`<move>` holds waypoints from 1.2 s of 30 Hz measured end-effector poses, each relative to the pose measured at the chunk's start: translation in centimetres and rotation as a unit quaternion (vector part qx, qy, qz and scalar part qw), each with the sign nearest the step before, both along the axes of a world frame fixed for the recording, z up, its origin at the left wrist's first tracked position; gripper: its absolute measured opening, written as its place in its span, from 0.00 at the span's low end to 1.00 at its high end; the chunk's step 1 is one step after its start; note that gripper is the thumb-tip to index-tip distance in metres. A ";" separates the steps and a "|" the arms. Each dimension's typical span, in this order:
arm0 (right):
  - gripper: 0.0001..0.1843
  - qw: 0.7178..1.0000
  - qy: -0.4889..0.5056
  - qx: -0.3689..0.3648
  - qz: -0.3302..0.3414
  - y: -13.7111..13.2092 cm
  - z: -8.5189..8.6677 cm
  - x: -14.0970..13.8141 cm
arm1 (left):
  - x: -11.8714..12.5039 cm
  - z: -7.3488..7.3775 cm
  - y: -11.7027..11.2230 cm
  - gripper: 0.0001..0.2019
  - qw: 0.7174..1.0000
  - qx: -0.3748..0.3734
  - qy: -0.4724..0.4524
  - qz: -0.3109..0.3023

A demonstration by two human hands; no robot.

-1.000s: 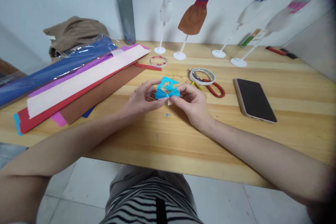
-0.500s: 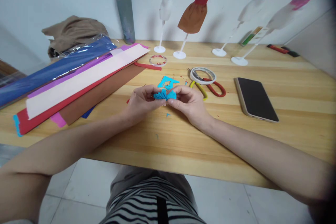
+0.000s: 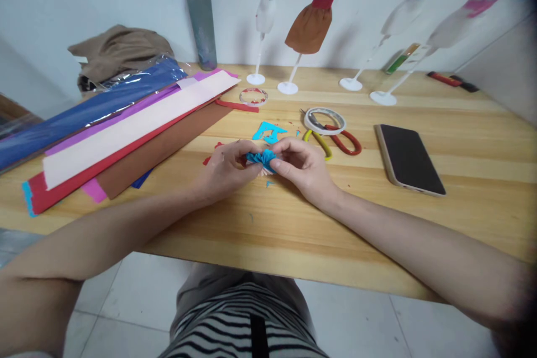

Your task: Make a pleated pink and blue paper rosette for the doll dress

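Between both hands is a small piece of gathered blue crepe paper [image 3: 264, 158], with a pale pleated edge showing underneath. My left hand [image 3: 229, 170] pinches its left end between thumb and fingers. At the other end, my right hand [image 3: 302, 166] grips it with thumb and forefinger. A flat blue paper offcut [image 3: 268, 131] with a cut-out lies just beyond the fingers. Red paper scraps [image 3: 215, 152] sit beside my left hand. Past my right hand, scissors [image 3: 346, 142] with one red and one yellow handle lie partly under a roll of white tape [image 3: 325, 121].
Rolled and folded paper sheets [image 3: 142, 134] in several colours cover the table's left side, near a brown cloth [image 3: 121, 50]. A bottle [image 3: 200, 22] and several stands with dress forms [image 3: 310, 28] line the wall. A phone [image 3: 411, 158] lies at right.
The blue paper is more bunched and turned between my fingers, and its pale pleated edge now shows below. More red scraps are visible by my left hand.
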State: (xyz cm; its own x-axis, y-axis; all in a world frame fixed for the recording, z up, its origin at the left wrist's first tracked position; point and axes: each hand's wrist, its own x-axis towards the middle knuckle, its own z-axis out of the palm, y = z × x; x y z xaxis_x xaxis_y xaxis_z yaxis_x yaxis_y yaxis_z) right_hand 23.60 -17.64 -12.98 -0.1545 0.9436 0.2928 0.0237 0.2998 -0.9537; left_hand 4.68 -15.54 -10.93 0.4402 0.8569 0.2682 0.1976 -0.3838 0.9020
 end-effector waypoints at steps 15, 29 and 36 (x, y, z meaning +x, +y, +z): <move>0.15 1.000 -0.026 0.000 0.009 0.0 0.2 0.0 | -0.6 1.0 0.4 0.04 0.992 -0.122 -0.016 -0.036; 0.10 0.998 -0.025 0.055 0.006 -0.3 -0.4 0.3 | -0.9 0.9 0.8 0.22 0.969 -0.224 -0.072 -0.076; 0.08 0.994 -0.066 0.084 0.010 -0.4 -0.3 0.5 | -1.1 0.7 0.8 0.27 0.961 -0.250 -0.074 -0.093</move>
State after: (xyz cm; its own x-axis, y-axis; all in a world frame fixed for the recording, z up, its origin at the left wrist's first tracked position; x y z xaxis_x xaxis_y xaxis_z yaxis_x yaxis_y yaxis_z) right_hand 24.12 -17.99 -13.25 -0.2203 0.8797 0.4215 0.1367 0.4557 -0.8796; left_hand 3.58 -14.74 -10.20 0.5877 0.8046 -0.0849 0.0221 0.0889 0.9958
